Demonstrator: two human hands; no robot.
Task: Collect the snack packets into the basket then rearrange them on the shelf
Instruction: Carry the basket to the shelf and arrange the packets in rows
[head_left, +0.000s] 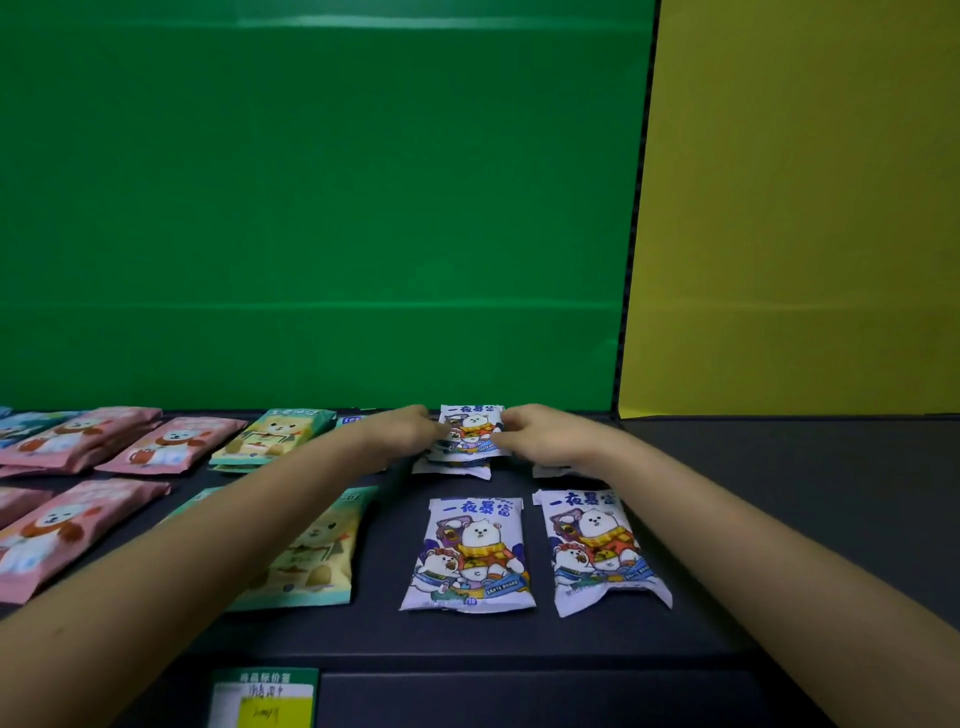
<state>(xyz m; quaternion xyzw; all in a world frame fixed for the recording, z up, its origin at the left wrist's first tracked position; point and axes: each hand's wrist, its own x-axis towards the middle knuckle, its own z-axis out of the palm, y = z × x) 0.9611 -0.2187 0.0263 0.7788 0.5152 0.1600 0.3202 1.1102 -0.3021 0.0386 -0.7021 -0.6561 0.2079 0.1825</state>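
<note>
Pinching one white snack packet (471, 429) at the shelf's (727, 519) twelve o'clock, left hand (410, 431) and right hand (540, 434) finger-grip its edges atop a stack, suggesting shelf rearranging well underway; no basket visible.

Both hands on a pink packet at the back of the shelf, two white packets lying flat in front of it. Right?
Not quite. In the head view the left hand and right hand hold a white packet, not a pink one. The two white packets in front do lie flat.
</note>
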